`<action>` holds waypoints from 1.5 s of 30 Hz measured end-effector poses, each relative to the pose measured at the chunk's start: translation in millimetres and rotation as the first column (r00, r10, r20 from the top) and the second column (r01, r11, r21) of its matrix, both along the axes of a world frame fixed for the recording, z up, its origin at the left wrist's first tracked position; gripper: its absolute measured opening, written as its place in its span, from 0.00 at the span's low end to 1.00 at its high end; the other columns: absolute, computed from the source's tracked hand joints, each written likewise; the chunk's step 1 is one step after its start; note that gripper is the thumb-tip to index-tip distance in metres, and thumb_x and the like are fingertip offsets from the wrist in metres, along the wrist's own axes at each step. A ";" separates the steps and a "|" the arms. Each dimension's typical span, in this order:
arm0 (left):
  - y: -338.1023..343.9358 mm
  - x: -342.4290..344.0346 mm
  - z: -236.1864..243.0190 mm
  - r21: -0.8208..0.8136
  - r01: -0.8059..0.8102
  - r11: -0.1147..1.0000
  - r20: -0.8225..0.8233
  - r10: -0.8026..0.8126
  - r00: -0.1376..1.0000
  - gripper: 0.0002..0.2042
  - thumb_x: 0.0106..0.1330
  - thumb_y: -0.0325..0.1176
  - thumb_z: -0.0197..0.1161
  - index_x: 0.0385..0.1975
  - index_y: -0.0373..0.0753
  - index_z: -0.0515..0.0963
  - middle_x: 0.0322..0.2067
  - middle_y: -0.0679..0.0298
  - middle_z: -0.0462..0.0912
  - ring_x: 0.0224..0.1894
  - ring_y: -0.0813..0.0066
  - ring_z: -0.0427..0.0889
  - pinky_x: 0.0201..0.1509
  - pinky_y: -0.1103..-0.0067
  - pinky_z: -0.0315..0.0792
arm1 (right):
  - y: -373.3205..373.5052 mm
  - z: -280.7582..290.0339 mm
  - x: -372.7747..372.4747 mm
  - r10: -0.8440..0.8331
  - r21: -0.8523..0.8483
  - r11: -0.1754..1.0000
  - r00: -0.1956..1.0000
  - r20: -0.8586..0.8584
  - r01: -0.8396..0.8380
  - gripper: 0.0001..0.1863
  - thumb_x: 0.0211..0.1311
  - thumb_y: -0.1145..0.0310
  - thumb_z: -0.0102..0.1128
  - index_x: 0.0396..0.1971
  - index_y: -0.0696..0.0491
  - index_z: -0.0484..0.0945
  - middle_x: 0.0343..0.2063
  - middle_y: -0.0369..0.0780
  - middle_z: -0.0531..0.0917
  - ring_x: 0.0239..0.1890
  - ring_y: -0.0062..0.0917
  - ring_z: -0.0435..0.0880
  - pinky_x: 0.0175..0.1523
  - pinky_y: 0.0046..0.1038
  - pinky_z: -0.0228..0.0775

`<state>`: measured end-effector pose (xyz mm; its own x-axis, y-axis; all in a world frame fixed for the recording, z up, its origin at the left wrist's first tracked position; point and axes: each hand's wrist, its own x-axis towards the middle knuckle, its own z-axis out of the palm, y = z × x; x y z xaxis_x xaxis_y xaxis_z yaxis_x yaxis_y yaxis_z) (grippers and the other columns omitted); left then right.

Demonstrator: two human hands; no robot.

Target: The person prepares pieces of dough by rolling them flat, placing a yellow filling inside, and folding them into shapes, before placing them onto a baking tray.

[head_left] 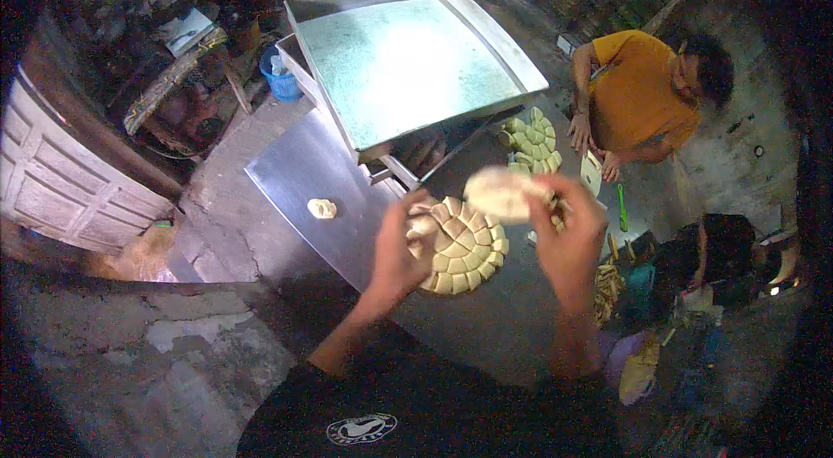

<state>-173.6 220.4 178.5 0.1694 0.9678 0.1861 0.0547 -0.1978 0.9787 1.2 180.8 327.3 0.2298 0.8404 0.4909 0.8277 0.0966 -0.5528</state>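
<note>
In my right hand (571, 237) a flat, pale oval of dough (499, 195) is pinched between thumb and fingers, held up over the metal table. My left hand (402, 251) has its fingers curled around what looks like a small pale dough piece (423, 225); blur hides its exact shape. Beneath and between my hands lies a round of dough cut into many pieces (464, 251), packed close together. A lone dough lump (322, 209) rests on the metal table (291, 172) to the left.
A large raised-edge tray (334, 115) stands at the far side. Across the table a person in an orange shirt (642, 98) works beside another group of cut dough pieces (534, 141). A green-handled tool (622, 206) lies at the right. A blue basket (282, 85) sits far left.
</note>
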 end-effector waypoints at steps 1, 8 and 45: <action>19.0 -10.6 18.5 -0.022 -0.048 0.999 0.116 0.050 0.992 0.22 0.59 0.18 0.60 0.55 0.36 0.69 0.48 0.56 0.79 0.49 0.66 0.81 0.50 0.73 0.76 | 23.7 13.9 -11.4 -0.015 0.108 0.994 0.999 0.045 0.010 0.11 0.55 0.74 0.67 0.39 0.56 0.80 0.34 0.44 0.83 0.37 0.37 0.84 0.42 0.33 0.75; 57.5 -81.7 -6.9 -0.075 -0.210 0.975 0.011 0.211 0.977 0.10 0.63 0.20 0.58 0.44 0.35 0.76 0.38 0.59 0.83 0.40 0.72 0.82 0.47 0.76 0.75 | 173.7 5.4 -64.5 0.180 0.139 0.972 0.980 0.088 -0.191 0.10 0.59 0.74 0.65 0.41 0.58 0.80 0.33 0.44 0.84 0.32 0.27 0.85 0.33 0.25 0.77; -242.8 152.2 -83.1 -0.300 0.852 0.429 -0.555 -0.805 0.210 0.14 0.67 0.34 0.61 0.50 0.36 0.75 0.44 0.51 0.80 0.44 0.57 0.83 0.47 0.68 0.75 | -476.9 -233.6 108.0 -0.930 -0.658 0.130 0.321 0.178 0.741 0.30 0.75 0.60 0.40 0.67 0.65 0.55 0.67 0.57 0.61 0.70 0.51 0.57 0.73 0.41 0.49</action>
<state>-21.4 -22.3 95.4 0.9493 0.2026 -0.2403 0.3127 -0.5304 0.7880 109.2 -296.1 93.6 0.9860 0.0645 -0.1535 0.0119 -0.9470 -0.3209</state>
